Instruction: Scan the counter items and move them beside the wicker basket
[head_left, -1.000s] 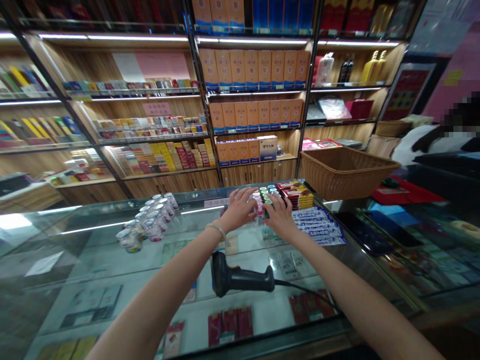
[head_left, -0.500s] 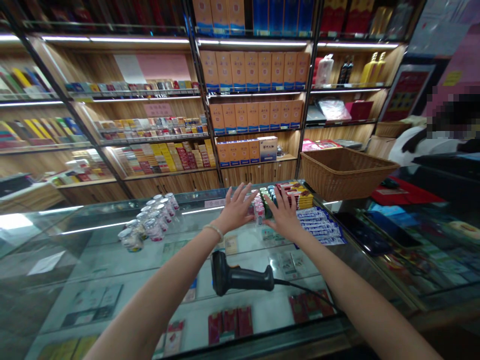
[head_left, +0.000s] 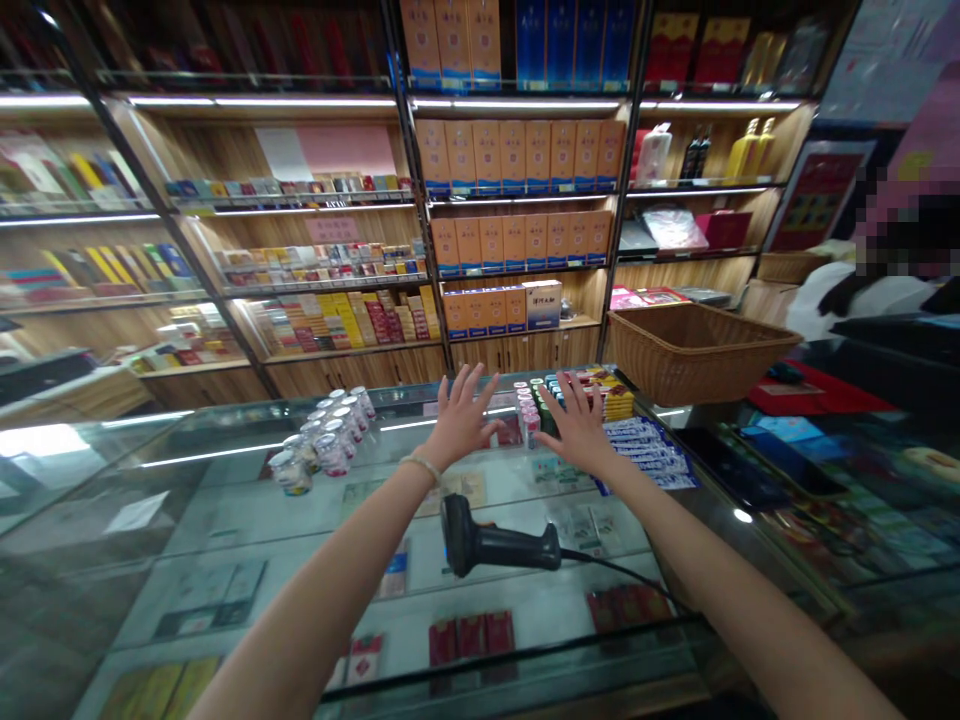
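Observation:
Both of my arms reach out over a glass display counter [head_left: 300, 535]. My left hand [head_left: 463, 420], with a bracelet at the wrist, has its fingers spread and holds nothing. My right hand [head_left: 576, 428] is likewise spread and empty, close to a row of small pink-labelled bottles [head_left: 526, 408] and several blue-and-white stick packs [head_left: 646, 452]. Red and yellow packets [head_left: 611, 392] lie just behind it. Between my forearms a black barcode scanner [head_left: 499, 540] rests on the glass, its cable running off to the right. Clear-lidded cups [head_left: 330, 430] stand in rows left of my left hand.
A wicker basket [head_left: 694, 355] stands at the counter's back right. Phones [head_left: 735, 470] lie on the right side. Beyond the counter are shelves of orange boxes [head_left: 491, 155] and cigarette packs [head_left: 352, 320]. A person in white [head_left: 825, 300] is at the far right.
My hands have moved slightly apart, the left one shifting a little left and the right one a little right. Fingers remain spread. The view has turned slightly left and up.

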